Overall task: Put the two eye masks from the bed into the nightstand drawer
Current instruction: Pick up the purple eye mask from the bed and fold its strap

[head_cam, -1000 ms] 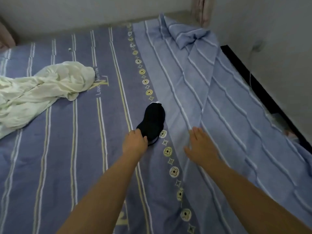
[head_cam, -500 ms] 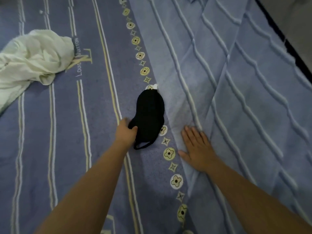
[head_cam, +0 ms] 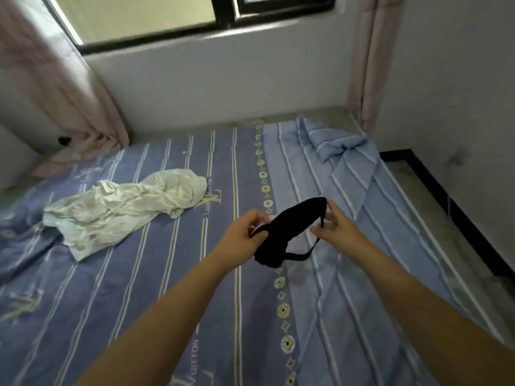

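A black eye mask hangs in the air above the blue striped bed, held between both hands. My left hand pinches its left end. My right hand grips the right end where the thin strap joins; the strap loops down below the mask. I cannot tell whether a second mask lies folded with it. No nightstand or drawer is in view.
A crumpled white cloth lies on the bed to the left. A bunched light-blue striped cover sits at the far right corner. Pink curtains hang beside the window; a wall and dark floor edge run along the right.
The mask lay on the bed with my left hand grasping it and my right hand flat on the sheet. Now both hands hold it lifted, and my view has tilted up toward the window.
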